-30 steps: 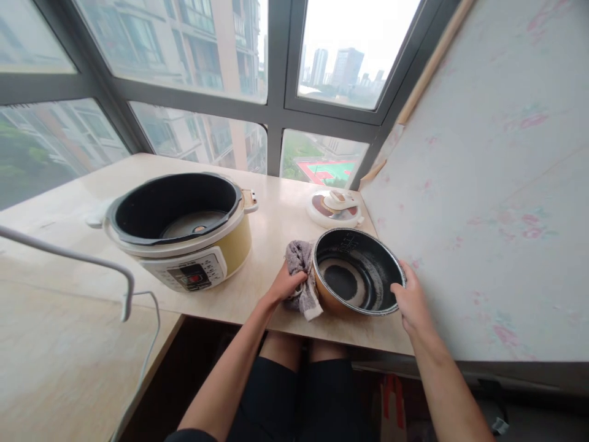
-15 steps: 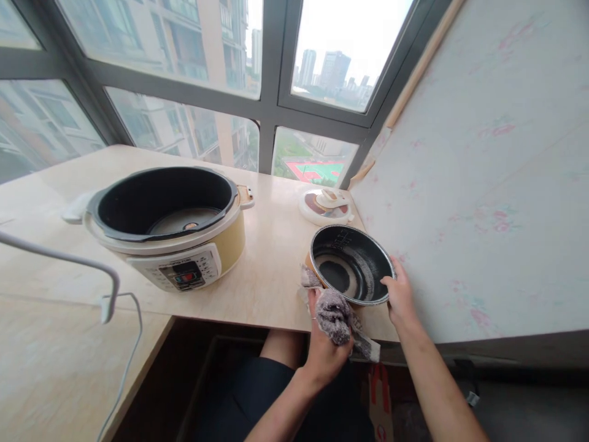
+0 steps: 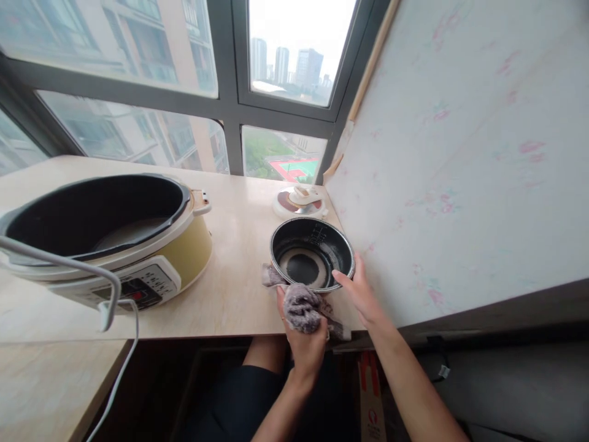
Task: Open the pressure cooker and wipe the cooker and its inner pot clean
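A dark inner pot (image 3: 302,268) with a pale ring on its bottom rests on the counter, its opening facing up. My right hand (image 3: 359,291) grips its right rim, thumb over the edge and the other fingers hidden behind the wall. Bunched in my left hand (image 3: 304,341) is a grey-brown cloth (image 3: 301,308), held against the near side of the pot; a flap of it spreads out to the left. The rice cooker body (image 3: 193,252), yellow and white with a black hollow inside, stands lidless at the left.
Behind the pot lies the cooker lid (image 3: 300,201), near the window. A flowered wall (image 3: 460,184) bounds the counter (image 3: 234,245) on the right. A white cable (image 3: 123,350) hangs in front of the cooker. Below the edge stands a paper bag (image 3: 372,405).
My view has turned to the right, so everything appears farther left. The pot has levelled out and sits lower onto the counter, with both hands still on it and the cloth.
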`<state>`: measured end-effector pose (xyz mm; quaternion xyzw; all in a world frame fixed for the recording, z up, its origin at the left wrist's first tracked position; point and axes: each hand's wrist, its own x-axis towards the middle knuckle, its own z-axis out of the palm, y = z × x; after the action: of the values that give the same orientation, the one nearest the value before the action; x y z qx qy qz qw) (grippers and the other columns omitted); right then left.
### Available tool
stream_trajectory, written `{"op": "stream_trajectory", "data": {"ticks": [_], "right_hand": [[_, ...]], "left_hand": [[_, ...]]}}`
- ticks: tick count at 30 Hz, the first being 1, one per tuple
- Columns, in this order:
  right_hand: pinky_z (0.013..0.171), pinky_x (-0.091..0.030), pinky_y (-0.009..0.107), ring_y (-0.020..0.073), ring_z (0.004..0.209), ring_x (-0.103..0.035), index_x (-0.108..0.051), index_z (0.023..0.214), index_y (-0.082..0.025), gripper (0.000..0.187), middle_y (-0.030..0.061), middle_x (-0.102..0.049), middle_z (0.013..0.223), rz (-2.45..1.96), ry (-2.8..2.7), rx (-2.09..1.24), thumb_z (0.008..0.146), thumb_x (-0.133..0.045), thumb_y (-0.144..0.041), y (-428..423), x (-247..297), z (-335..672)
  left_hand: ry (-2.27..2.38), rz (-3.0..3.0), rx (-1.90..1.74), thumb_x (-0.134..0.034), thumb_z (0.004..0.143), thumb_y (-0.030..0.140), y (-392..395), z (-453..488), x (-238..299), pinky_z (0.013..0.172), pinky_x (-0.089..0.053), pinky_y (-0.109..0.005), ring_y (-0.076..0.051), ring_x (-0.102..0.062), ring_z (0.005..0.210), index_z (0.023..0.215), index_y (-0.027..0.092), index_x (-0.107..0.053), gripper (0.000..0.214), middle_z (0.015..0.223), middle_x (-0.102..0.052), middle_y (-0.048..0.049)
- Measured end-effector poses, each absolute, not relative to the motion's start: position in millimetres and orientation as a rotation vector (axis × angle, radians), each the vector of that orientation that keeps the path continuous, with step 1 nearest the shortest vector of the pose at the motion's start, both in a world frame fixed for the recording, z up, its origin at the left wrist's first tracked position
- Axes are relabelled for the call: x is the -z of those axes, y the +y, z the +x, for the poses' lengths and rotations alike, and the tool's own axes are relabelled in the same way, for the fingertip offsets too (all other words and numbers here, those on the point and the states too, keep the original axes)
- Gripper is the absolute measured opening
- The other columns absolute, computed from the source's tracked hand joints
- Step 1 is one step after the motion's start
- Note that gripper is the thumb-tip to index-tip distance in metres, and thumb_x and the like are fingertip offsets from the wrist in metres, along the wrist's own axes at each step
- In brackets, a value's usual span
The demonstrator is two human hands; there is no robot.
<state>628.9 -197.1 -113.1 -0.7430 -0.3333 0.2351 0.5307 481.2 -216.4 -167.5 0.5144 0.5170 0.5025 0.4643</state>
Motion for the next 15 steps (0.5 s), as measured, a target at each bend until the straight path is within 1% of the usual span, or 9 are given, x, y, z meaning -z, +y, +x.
{"op": "stream_trajectory", "data": {"ticks": [2,4,5,7,9,10,11,13,15], "right_hand": [[0.126,-0.024,0.051,0.0274,0.153,-0.033,-0.016,0.163,-0.026,0.105,0.0121,-0.034,0.166,-1.758,-0.761,-0.687,0.079,-0.072,-0.055,-203.5,106.1,611.7],[0.124,-0.029,0.051,0.028,0.153,-0.032,-0.017,0.162,-0.026,0.104,0.0127,-0.034,0.166,-1.701,-0.781,-0.777,0.08,-0.072,-0.056,-211.4,103.1,597.2],[0.123,-0.031,0.051,0.0292,0.154,-0.032,-0.019,0.162,-0.026,0.102,0.0129,-0.032,0.167,-1.683,-0.792,-0.802,0.08,-0.072,-0.057,-215.4,102.9,592.2],[0.122,-0.034,0.053,0.0323,0.155,-0.029,-0.023,0.16,-0.027,0.099,0.0131,-0.024,0.17,-1.694,-0.781,-0.81,0.08,-0.071,-0.061,-220.9,103.5,588.8],[0.122,-0.034,0.052,0.0343,0.156,-0.026,-0.024,0.16,-0.027,0.099,0.0135,-0.017,0.172,-1.721,-0.76,-0.754,0.08,-0.07,-0.063,-219.0,102.9,595.5],[0.123,-0.033,0.052,0.0341,0.156,-0.025,-0.024,0.16,-0.027,0.099,0.0138,-0.017,0.172,-1.723,-0.757,-0.706,0.081,-0.07,-0.063,-213.9,101.6,602.4],[0.124,-0.032,0.05,0.033,0.156,-0.025,-0.024,0.16,-0.026,0.097,0.0139,-0.02,0.171,-1.716,-0.766,-0.652,0.082,-0.069,-0.062,-205.6,99.7,611.2],[0.126,-0.029,0.047,0.0294,0.156,-0.026,-0.031,0.157,-0.025,0.089,0.0134,-0.027,0.169,-1.69,-0.799,-0.545,0.083,-0.068,-0.059,-180.5,94.4,632.2],[0.126,-0.027,0.047,0.0273,0.153,-0.034,-0.044,0.148,-0.022,0.076,0.0129,-0.039,0.163,-1.663,-0.826,-0.496,0.083,-0.069,-0.051,-147.6,88.0,653.3]], "left_hand": [[1.313,1.199,-1.247,-0.069,0.074,0.028,-198.4,468.2,160.2,0.121,-0.034,-0.055,-0.035,-0.046,0.144,0.14,0.018,-0.045,0.071,0.135,-0.063,-0.0179],[1.356,1.142,-1.266,-0.07,0.075,0.03,-179.5,451.5,157.7,0.112,-0.046,-0.054,-0.034,-0.059,0.13,0.132,0.018,-0.05,0.061,0.121,-0.069,-0.0152],[1.382,1.108,-1.28,-0.07,0.076,0.03,-170.2,442.8,157.7,0.106,-0.051,-0.053,-0.033,-0.064,0.124,0.132,0.018,-0.051,0.06,0.118,-0.069,-0.0142],[1.433,1.056,-1.33,-0.07,0.078,0.03,-152.2,427.0,158.1,0.1,-0.055,-0.049,-0.03,-0.068,0.117,0.136,0.019,-0.047,0.063,0.121,-0.068,-0.0129],[1.464,1.058,-1.398,-0.069,0.079,0.029,-136.5,415.4,156.9,0.099,-0.056,-0.047,-0.028,-0.067,0.117,0.143,0.021,-0.042,0.07,0.128,-0.065,-0.0129],[1.469,1.071,-1.434,-0.069,0.079,0.029,-130.0,411.8,155.3,0.099,-0.056,-0.046,-0.027,-0.067,0.118,0.145,0.022,-0.039,0.073,0.131,-0.063,-0.0131],[1.468,1.079,-1.466,-0.069,0.078,0.028,-124.9,409.5,153.0,0.099,-0.056,-0.044,-0.027,-0.066,0.12,0.147,0.022,-0.038,0.076,0.133,-0.062,-0.0132],[1.467,1.068,-1.5,-0.071,0.075,0.027,-118.7,408.5,147.4,0.099,-0.056,-0.043,-0.027,-0.067,0.118,0.144,0.021,-0.042,0.076,0.132,-0.063,-0.0127],[1.474,1.027,-1.477,-0.07,0.073,0.026,-117.2,410.2,142.5,0.096,-0.057,-0.042,-0.026,-0.07,0.11,0.134,0.019,-0.051,0.065,0.122,-0.068,-0.0113]]}}
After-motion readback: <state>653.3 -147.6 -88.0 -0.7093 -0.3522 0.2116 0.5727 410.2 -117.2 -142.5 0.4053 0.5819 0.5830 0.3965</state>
